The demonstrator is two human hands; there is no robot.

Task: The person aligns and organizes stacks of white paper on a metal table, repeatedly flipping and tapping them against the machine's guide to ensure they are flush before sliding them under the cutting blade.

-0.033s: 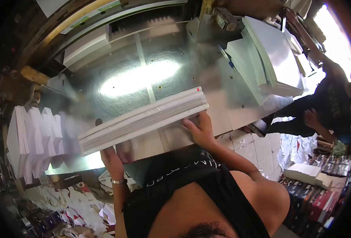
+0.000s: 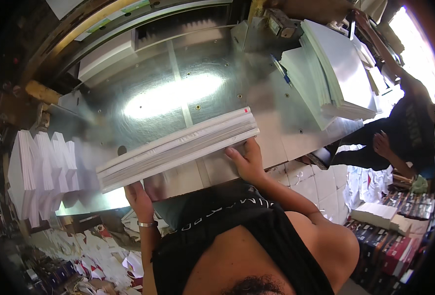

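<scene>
Between my two hands is a stack of white paper blocks (image 2: 178, 150), tilted so its right end sits farther away. It has a small red mark at the far right corner. My left hand (image 2: 139, 199) grips the near left end, with the thumb in front and the other fingers mostly hidden. My right hand (image 2: 249, 160) holds the near right end, thumb on the front face and fingers curled underneath. The stack is over the front part of a shiny metal table (image 2: 143, 123); whether it touches the surface I cannot tell.
Several upright paper stacks (image 2: 30, 177) stand at the left. To the right are a large paper pile (image 2: 337, 64) and a blue pen (image 2: 281, 71). A machine opening (image 2: 178, 29) spans the back. Another person (image 2: 404, 128) stands at the right, beside boxes (image 2: 396, 255).
The other person's hand at the right has risen slightly. My hands and the paper stack have hardly moved.
</scene>
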